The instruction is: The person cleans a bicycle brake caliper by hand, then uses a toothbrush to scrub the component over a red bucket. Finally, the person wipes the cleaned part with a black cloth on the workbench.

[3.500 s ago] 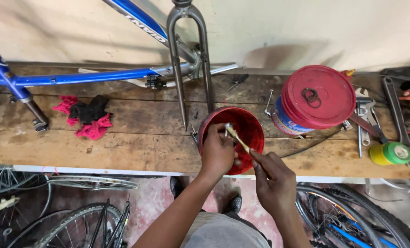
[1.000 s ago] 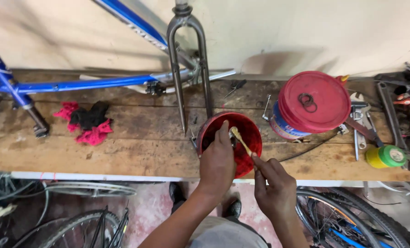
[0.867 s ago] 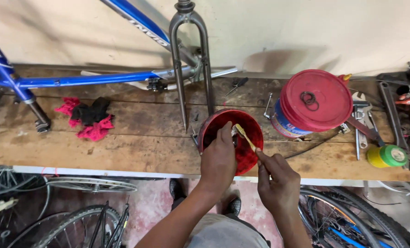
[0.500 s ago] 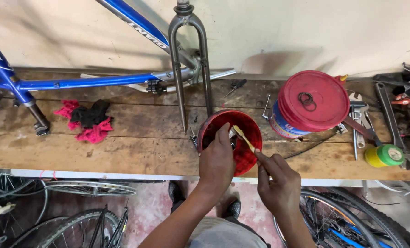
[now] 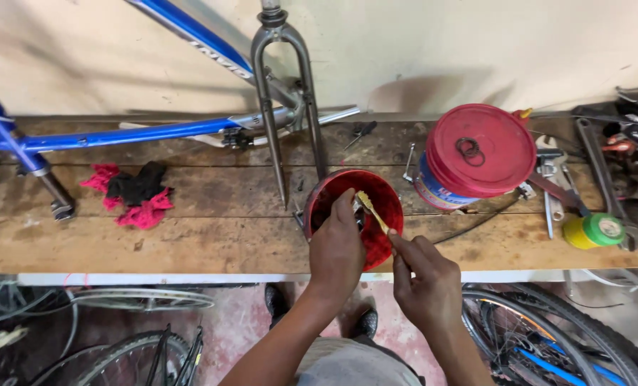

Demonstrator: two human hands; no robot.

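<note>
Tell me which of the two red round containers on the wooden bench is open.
The red bowl under both hands is open; the red-lidded tub to its right, with metal rings lying on top, is closed.

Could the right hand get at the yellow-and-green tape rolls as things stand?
Probably yes: the rolls lie uncovered on the bench to the right hand's side, bare wood between, though that hand holds a small brush.

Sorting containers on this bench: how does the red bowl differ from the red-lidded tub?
The red bowl is open; the red-lidded tub is closed, with small rings lying on its lid. The left hand is in the bowl and the right hand holds a brush over it; the tub stands untouched. Both are round and red.
</note>
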